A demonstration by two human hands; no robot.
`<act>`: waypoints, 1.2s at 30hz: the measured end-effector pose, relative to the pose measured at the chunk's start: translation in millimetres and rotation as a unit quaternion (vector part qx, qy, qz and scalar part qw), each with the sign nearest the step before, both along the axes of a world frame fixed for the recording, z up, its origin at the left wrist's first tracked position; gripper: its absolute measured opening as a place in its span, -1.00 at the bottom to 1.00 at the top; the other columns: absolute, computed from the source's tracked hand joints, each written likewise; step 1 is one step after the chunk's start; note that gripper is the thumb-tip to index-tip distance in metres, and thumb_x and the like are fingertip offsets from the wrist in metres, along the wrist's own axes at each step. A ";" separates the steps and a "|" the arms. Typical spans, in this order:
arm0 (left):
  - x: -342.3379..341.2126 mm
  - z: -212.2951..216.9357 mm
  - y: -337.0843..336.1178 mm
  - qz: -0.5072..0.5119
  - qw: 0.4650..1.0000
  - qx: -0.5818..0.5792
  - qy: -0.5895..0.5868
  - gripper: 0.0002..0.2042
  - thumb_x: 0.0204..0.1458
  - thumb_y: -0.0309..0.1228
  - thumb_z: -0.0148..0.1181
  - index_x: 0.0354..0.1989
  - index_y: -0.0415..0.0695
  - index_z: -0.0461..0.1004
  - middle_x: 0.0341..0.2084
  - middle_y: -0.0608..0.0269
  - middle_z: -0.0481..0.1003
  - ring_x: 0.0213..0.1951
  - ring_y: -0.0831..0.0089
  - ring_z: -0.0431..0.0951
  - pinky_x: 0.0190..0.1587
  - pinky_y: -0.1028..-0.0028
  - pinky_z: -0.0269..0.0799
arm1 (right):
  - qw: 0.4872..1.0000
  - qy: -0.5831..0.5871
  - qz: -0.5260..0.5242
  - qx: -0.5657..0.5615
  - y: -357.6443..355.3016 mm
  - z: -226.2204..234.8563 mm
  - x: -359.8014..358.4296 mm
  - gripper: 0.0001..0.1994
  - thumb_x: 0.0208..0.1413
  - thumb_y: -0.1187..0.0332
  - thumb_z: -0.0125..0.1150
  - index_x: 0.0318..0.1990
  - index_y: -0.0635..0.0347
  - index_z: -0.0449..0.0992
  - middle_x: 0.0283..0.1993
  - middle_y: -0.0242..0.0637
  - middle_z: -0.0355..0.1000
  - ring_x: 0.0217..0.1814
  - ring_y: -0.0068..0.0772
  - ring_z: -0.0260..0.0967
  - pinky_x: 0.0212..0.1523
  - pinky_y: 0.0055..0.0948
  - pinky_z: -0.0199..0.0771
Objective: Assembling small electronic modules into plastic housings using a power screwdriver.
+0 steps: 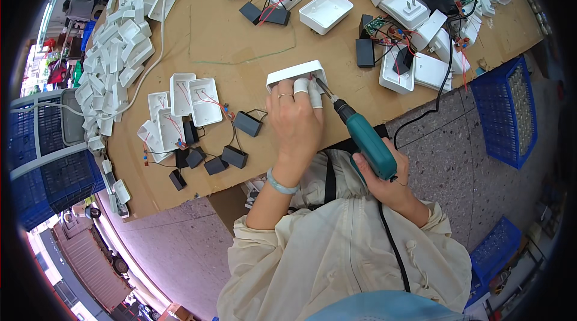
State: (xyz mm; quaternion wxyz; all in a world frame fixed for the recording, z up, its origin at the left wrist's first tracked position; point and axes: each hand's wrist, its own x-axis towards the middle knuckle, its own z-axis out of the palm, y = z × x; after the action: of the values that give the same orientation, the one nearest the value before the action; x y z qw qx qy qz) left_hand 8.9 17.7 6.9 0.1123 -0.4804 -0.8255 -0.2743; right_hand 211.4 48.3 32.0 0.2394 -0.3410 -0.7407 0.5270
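My left hand (294,121) grips a white plastic housing (296,71) tilted up on the cardboard-covered bench. Its fingers curl into the open side, and white finger cots cover two of them. In my right hand (387,184) is a teal electric screwdriver (369,142) with a black cord running down over my jacket. The bit points up and left and reaches the right end of the housing, beside my left fingertips. What the tip touches inside is hidden by the fingers and the housing wall.
Left of my hands lie open white housings (205,102) with red wires and black blocks (247,123). A heap of white shells (129,44) lines the left edge. White plug cases (404,9) and wired circuit boards crowd the right. Another white shell (326,12) lies ahead. Blue crates (505,113) stand beyond the bench.
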 end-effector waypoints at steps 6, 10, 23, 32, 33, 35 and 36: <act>0.2 -0.9 0.0 0.001 1.000 0.002 0.000 -0.80 0.05 -0.45 0.28 -0.20 -0.31 0.58 -0.24 -0.01 0.49 -0.16 0.04 0.48 -0.11 0.17 0.35 | 1.000 0.014 -0.010 0.014 -1.8 -1.6 -0.3 -0.79 0.14 0.47 0.43 -0.18 0.32 0.49 -0.35 -0.20 0.53 -0.41 -0.45 0.51 -0.36 -0.51 0.46; -0.3 0.2 1.8 0.008 0.999 0.028 0.017 -0.87 0.01 -0.51 0.31 -0.30 -0.28 0.57 -0.28 0.03 0.52 -0.28 0.02 0.50 -0.18 0.17 0.41 | 1.000 0.020 -0.009 0.013 -2.4 -3.2 0.9 -0.79 0.14 0.47 0.43 -0.17 0.32 0.49 -0.36 -0.20 0.52 -0.42 -0.47 0.49 -0.37 -0.52 0.44; -0.3 -0.9 0.5 -0.001 1.000 0.006 0.001 -0.78 0.04 -0.46 0.28 -0.17 -0.30 0.59 -0.24 -0.03 0.50 -0.18 0.03 0.48 -0.12 0.16 0.35 | 1.000 0.006 -0.003 0.018 -2.1 1.7 1.6 -0.75 0.14 0.47 0.43 -0.10 0.33 0.50 -0.33 -0.19 0.53 -0.39 -0.46 0.51 -0.32 -0.51 0.47; 0.0 1.8 1.9 -0.008 1.000 0.010 -0.009 -0.78 0.03 -0.47 0.28 -0.18 -0.32 0.57 -0.21 -0.05 0.49 -0.16 0.00 0.48 -0.10 0.14 0.36 | 0.998 0.044 -0.012 0.035 -3.8 7.3 16.7 -0.73 0.12 0.49 0.43 -0.07 0.34 0.51 -0.30 -0.20 0.59 -0.33 -0.46 0.59 -0.30 -0.52 0.56; 0.3 2.1 2.4 -0.006 1.000 0.005 -0.018 -0.78 0.02 -0.47 0.29 -0.17 -0.32 0.57 -0.19 -0.05 0.49 -0.14 0.00 0.48 -0.09 0.14 0.36 | 0.998 0.043 -0.013 0.036 -4.1 5.5 20.8 -0.73 0.12 0.49 0.43 -0.07 0.34 0.51 -0.30 -0.20 0.59 -0.33 -0.46 0.59 -0.30 -0.52 0.56; -1.0 0.1 -1.1 -0.001 1.000 -0.002 -0.019 -0.77 0.01 -0.48 0.29 -0.17 -0.32 0.57 -0.18 -0.05 0.49 -0.13 0.00 0.48 -0.07 0.13 0.37 | 0.999 0.037 -0.019 0.003 -6.4 -1.4 29.2 -0.76 0.12 0.49 0.43 -0.09 0.32 0.53 -0.29 -0.23 0.60 -0.32 -0.48 0.61 -0.29 -0.52 0.58; -1.5 -0.4 -2.7 0.003 1.000 -0.009 -0.022 -0.77 0.01 -0.48 0.29 -0.17 -0.32 0.57 -0.17 -0.05 0.49 -0.11 0.00 0.48 -0.05 0.13 0.37 | 0.999 0.039 -0.017 0.003 -7.3 -2.1 31.7 -0.76 0.12 0.49 0.43 -0.09 0.32 0.53 -0.29 -0.23 0.60 -0.32 -0.48 0.61 -0.29 -0.52 0.58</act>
State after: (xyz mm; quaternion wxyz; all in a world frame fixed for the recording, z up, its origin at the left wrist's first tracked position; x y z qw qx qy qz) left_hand 7.4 15.0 6.5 0.0909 -0.4725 -0.8319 -0.2765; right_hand 243.1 41.0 30.0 0.2783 -0.3322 -0.7262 0.5337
